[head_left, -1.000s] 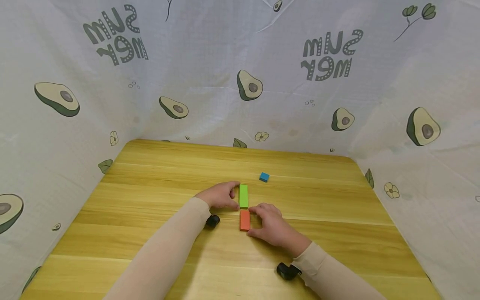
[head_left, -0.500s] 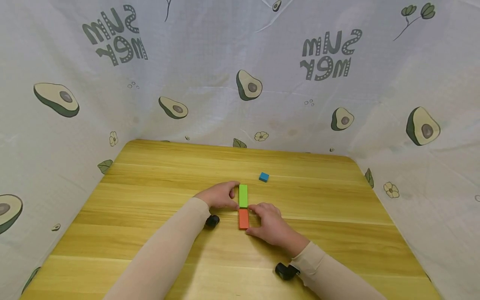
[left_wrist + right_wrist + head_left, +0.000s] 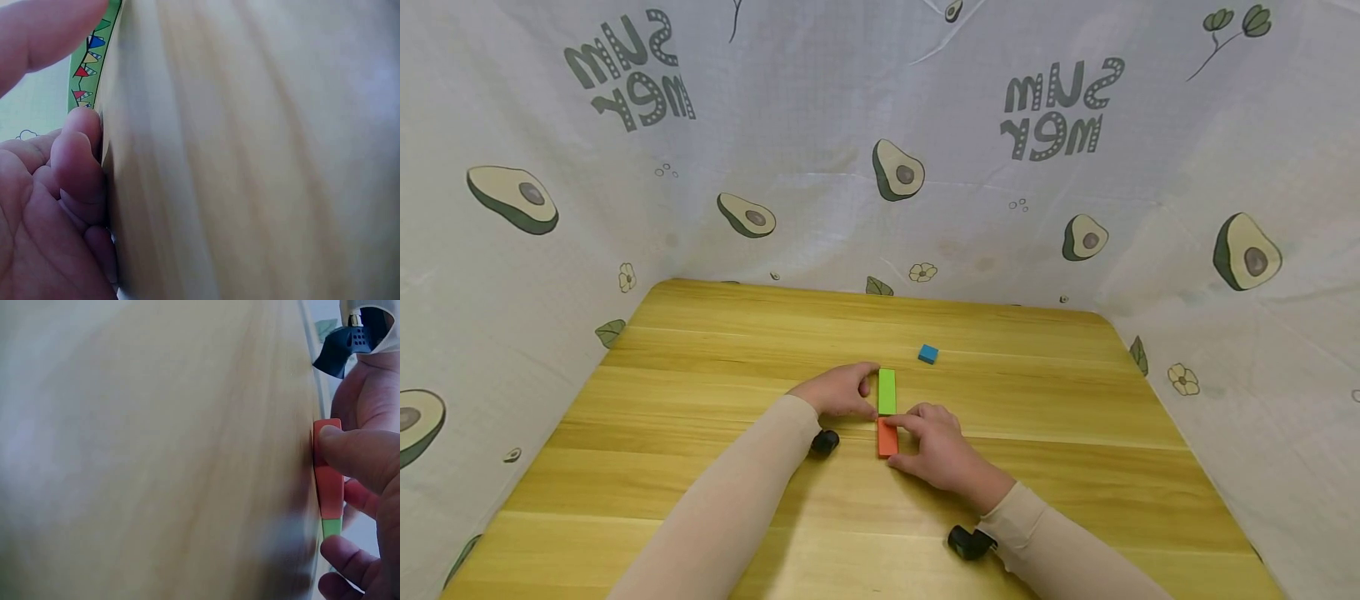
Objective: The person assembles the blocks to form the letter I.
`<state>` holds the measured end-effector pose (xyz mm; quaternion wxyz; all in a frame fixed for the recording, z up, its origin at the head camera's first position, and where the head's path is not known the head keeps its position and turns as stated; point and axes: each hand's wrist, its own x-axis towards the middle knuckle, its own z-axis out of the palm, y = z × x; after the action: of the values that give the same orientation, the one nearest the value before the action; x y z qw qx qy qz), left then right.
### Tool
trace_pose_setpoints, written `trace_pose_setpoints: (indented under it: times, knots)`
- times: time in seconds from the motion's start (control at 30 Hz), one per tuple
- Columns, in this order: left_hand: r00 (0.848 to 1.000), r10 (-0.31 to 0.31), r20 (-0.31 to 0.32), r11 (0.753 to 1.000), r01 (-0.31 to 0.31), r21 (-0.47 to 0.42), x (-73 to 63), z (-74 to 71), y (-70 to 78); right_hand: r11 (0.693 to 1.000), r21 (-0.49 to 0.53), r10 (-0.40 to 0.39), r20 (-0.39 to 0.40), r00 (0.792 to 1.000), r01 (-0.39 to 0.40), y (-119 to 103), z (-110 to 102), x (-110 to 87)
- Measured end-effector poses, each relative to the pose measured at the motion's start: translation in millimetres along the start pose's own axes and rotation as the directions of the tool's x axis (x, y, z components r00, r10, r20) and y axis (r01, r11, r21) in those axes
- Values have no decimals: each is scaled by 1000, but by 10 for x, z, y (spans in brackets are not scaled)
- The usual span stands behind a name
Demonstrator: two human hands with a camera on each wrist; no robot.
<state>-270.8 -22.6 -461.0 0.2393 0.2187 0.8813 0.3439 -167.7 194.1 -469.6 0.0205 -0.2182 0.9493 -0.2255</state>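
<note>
In the head view, a green block [image 3: 887,390] lies lengthwise on the wooden table. A red block [image 3: 887,443] lies in line with it, end to end. My left hand [image 3: 837,390] holds the green block from the left, index finger at its far end and thumb near the joint. My right hand [image 3: 942,448] grips the red block, thumb at its near end and index finger over its far end. The right wrist view shows the thumb on the red block [image 3: 331,494] and a bit of the green block [image 3: 332,526] past it. Neither block is clearly identifiable in the left wrist view.
A small blue block [image 3: 928,354] lies beyond the green one, slightly right. Each wrist carries a black camera [image 3: 972,543]. White cloth [image 3: 820,125] printed with avocados surrounds the wooden table [image 3: 1037,392]. Green print with bunting flags [image 3: 87,69] appears past the left fingers.
The red block has slid away from me, closing the small gap to the green block. My right index finger has shifted left onto its top. The left hand stays in place.
</note>
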Motion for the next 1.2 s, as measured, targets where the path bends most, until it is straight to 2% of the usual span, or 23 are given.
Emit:
trace_pose_setpoints:
  times: [0.37,1.2]
  knots:
    - [1000,-4,0,1000,4,3,5,6,-1,999,8,52,1,999,-52,-20,11,21]
    - [1000,-13,2,1000,13,4,4,11,6,998,36,53,2,999,-53,8,9,38]
